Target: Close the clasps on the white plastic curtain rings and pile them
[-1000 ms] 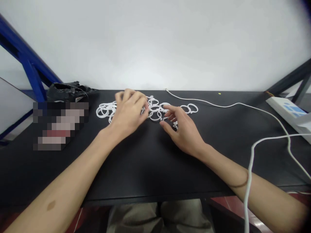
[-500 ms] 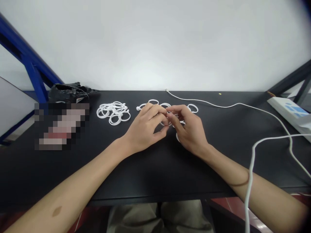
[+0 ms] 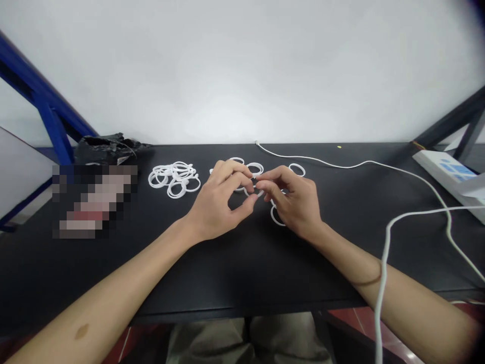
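My left hand is curved over the middle of the black table, thumb and fingers bent around the left side of a thin white plastic ring. Facing it, my right hand pinches the same ring's right side between thumb and forefinger. The fingertips of both hands are close together and partly hide the ring. More white rings lie behind and beneath the hands, and one ring shows beside my right palm. To the left lies a tangled pile of white rings, some with small knobs.
A crumpled black plastic bag is at the back left, behind a blurred-out patch. A white cable runs along the back to the right, and another strand hangs over my right forearm. A white box stands at the right edge.
My hands have shifted slightly left in view, along with the whole scene. The gap between my left thumb and forefinger is wider, and more of the ring between the hands shows.
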Demonstrator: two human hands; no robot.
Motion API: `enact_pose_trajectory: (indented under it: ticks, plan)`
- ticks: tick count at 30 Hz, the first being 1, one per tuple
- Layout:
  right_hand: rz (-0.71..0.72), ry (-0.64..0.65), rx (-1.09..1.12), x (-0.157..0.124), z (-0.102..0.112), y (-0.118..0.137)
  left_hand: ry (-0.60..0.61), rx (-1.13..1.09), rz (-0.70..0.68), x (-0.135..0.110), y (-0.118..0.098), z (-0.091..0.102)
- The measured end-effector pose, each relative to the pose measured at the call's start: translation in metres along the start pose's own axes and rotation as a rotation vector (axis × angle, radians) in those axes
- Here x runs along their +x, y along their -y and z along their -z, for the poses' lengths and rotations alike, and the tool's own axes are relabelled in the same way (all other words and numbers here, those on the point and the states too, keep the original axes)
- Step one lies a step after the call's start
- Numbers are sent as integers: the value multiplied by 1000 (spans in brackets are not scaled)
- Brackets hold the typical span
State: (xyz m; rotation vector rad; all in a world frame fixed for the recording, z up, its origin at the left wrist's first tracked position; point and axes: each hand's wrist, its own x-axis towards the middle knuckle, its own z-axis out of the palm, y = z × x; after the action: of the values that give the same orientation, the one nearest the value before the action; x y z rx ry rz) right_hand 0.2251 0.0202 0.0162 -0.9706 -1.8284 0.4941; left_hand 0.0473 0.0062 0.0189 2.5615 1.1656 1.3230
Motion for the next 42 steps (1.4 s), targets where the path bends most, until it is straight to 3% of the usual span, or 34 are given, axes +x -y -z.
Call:
enact_pose_trajectory:
  ticks: [13, 22, 25, 30, 33, 37, 42]
  plan:
    - [9, 66, -92, -1, 1, 2, 144, -30, 60, -1, 3, 1]
    - [-42, 210, -60, -3, 1, 3, 299, -179, 231, -4, -3, 11]
    - [-39, 251, -67, -3, 1, 5, 263, -53, 254, -13, 2, 17]
    - [-58, 266, -153, -2, -1, 6, 70, 474, 333, -23, 40, 39]
    - [-48, 290, -194, -3, -2, 4, 99, 646, 421, -28, 62, 49]
    - [-3, 294, -227, -4, -4, 1, 161, 682, 469, -31, 67, 50]
    - [32, 304, -237, -4, -4, 0, 136, 635, 386, -22, 55, 36]
